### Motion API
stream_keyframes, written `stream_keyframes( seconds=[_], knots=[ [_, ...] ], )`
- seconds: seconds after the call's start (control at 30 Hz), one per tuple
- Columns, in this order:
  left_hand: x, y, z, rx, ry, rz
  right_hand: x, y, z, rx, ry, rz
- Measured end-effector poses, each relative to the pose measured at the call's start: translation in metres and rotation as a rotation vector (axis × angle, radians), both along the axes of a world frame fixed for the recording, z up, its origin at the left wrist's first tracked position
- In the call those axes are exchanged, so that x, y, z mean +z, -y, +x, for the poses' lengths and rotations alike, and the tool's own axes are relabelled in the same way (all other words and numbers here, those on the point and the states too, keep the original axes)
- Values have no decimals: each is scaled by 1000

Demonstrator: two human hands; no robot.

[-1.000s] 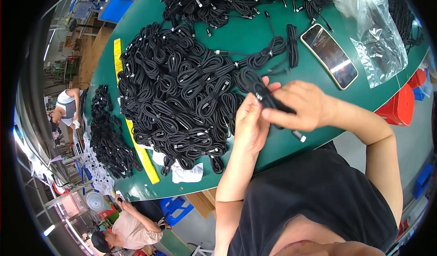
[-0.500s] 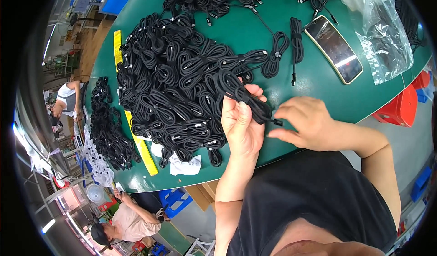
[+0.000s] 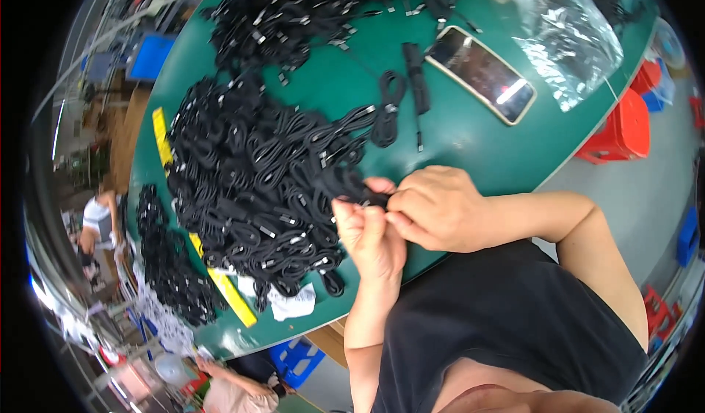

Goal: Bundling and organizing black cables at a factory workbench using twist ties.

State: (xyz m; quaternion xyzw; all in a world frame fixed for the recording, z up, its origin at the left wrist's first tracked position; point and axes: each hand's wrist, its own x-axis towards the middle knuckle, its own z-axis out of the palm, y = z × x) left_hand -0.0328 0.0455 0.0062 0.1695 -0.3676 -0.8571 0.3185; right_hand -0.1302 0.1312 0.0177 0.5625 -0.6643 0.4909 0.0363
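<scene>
A coiled black cable [image 3: 344, 181] is in my left hand [image 3: 374, 242], its fingers closed round the bundle above the green table [image 3: 459, 148]. My right hand [image 3: 440, 209] has come up against the left, thumb and fingers pinched on the near end of the same cable. The fingers hide that end and its plug. Just beyond and to the left spreads a large pile of black coiled cables [image 3: 228, 170] with small light ends. One separate coiled cable [image 3: 387, 112] and a narrow, straight-bundled cable [image 3: 417, 82] lie past my hands.
A phone [image 3: 481, 75] lies at the right, near a clear plastic bag [image 3: 569, 42]. More cables [image 3: 316, 9] cover the far side. A yellow strip [image 3: 233, 299] runs along the pile's left. Red stools [image 3: 620, 130] stand right of the table; two people are at the left.
My right hand has moved left and closed on the cable's end, where it was apart with fingers spread. The whole view has tilted and shifted; motion blurs the cables.
</scene>
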Motion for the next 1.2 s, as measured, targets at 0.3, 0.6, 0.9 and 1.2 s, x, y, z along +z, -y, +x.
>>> stream_keyframes(
  seconds=[0.3, 0.6, 0.9, 1.2],
  knots=[
    [-3, 13, 9, 1, 23, 14, -19, -77, -52, -487, -322, 382],
    [-6, 12, 10, -24, 34, 51, -32, -98, -69, -628, -291, 598],
    [-5, 15, 12, -62, 6, 56, -34, -71, -119, -698, -382, 559],
    [-9, 16, 33, 15, -2, 128, -36, -58, -127, -575, -200, 568]
  ],
)
